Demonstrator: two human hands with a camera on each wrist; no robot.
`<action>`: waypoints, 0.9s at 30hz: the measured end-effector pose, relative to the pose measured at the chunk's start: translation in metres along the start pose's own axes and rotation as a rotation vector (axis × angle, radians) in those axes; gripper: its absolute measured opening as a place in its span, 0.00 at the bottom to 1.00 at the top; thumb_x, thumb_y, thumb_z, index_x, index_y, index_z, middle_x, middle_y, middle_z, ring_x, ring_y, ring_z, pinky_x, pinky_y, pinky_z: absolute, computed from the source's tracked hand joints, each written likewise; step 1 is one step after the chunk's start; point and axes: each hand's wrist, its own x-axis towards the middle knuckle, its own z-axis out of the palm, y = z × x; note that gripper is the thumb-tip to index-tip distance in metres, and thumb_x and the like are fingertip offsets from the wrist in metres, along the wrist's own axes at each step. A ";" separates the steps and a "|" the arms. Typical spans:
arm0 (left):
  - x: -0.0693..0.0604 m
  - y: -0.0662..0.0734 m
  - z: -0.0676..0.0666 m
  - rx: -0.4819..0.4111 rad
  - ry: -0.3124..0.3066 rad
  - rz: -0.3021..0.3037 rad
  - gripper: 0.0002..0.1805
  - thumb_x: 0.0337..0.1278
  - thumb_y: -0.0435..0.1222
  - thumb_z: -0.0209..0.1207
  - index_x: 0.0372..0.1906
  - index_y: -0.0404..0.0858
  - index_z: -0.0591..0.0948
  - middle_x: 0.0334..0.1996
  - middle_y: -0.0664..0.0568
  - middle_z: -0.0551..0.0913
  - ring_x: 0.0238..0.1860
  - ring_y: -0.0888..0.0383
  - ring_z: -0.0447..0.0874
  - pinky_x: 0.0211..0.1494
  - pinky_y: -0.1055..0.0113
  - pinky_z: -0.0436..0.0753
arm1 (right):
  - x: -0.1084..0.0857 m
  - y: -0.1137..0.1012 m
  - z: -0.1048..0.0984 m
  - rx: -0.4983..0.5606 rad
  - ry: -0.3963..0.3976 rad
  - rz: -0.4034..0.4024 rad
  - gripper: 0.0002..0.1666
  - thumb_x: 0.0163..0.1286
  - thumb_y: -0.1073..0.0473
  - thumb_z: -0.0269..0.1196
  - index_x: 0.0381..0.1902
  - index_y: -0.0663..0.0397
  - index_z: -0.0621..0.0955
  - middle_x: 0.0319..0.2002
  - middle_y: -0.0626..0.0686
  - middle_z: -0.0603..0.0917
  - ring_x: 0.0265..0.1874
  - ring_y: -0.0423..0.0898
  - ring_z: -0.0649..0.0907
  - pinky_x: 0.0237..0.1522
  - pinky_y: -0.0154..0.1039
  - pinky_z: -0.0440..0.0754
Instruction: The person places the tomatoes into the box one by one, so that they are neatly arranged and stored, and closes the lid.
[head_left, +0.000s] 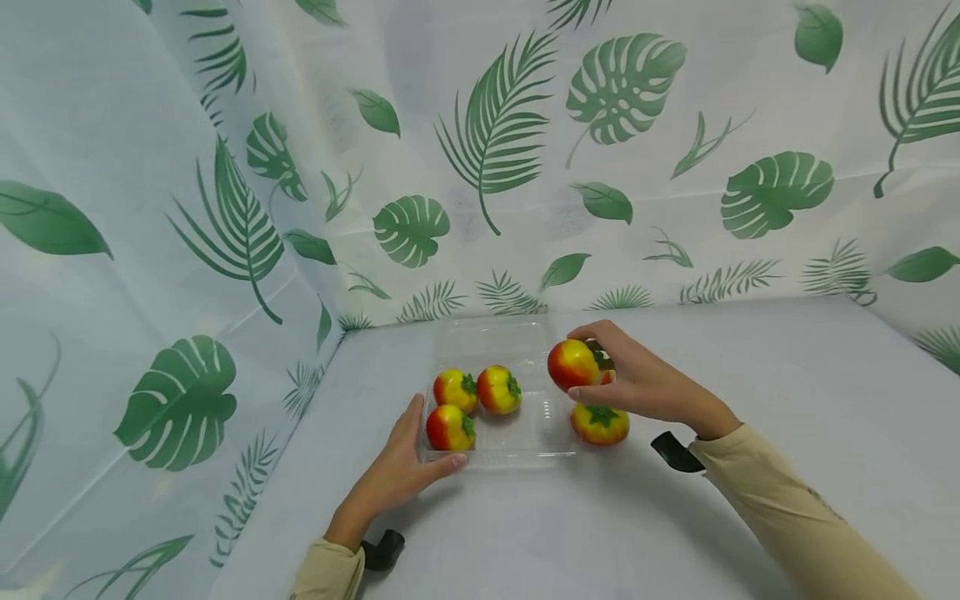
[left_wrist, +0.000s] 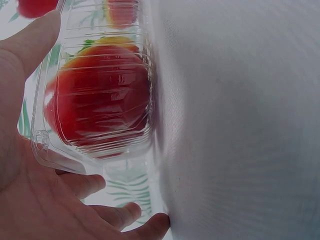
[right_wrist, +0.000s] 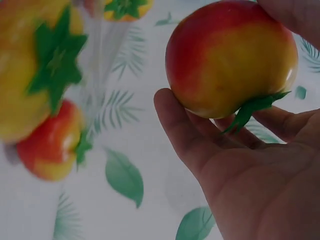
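Note:
A clear plastic box point(head_left: 536, 425) stands on the table with its lid point(head_left: 491, 337) laid back behind it. Three red-and-yellow persimmons point(head_left: 498, 390) with green leafy tops sit in its left part. My left hand point(head_left: 393, 471) rests at the box's front left corner, thumb along the front rim and fingers spread along the left side. Over the box's right edge, my right hand point(head_left: 637, 379) holds another persimmon point(right_wrist: 230, 60) between thumb and fingers, its green top turned towards the palm. Below that hand a persimmon point(head_left: 600, 425) lies beside the box; one more point(head_left: 608, 377) is mostly hidden behind the hand.
A white cloth covers the table point(head_left: 525, 533). Leaf-patterned sheeting point(head_left: 517, 183) rises behind the table and on the left. Dark wrist straps point(head_left: 384, 550) show at both sleeves.

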 end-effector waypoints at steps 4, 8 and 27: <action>0.000 -0.002 0.001 -0.003 0.004 -0.013 0.68 0.61 0.60 0.72 0.87 0.33 0.42 0.87 0.37 0.42 0.86 0.38 0.42 0.82 0.36 0.49 | 0.015 -0.008 0.014 -0.005 -0.013 -0.008 0.42 0.69 0.52 0.75 0.73 0.59 0.69 0.66 0.59 0.75 0.63 0.58 0.76 0.60 0.59 0.84; 0.001 -0.002 0.002 -0.001 0.008 -0.015 0.68 0.61 0.59 0.72 0.88 0.34 0.42 0.87 0.38 0.43 0.85 0.38 0.43 0.82 0.36 0.50 | 0.027 -0.016 0.030 -0.004 -0.019 -0.048 0.43 0.72 0.50 0.73 0.76 0.58 0.69 0.70 0.60 0.74 0.65 0.58 0.76 0.62 0.59 0.83; 0.001 0.002 0.003 0.019 0.007 -0.031 0.69 0.59 0.61 0.72 0.88 0.36 0.43 0.87 0.39 0.43 0.85 0.38 0.43 0.81 0.34 0.53 | 0.036 -0.019 0.091 -0.055 -0.066 -0.002 0.42 0.72 0.46 0.74 0.73 0.63 0.72 0.67 0.60 0.79 0.62 0.57 0.80 0.63 0.55 0.84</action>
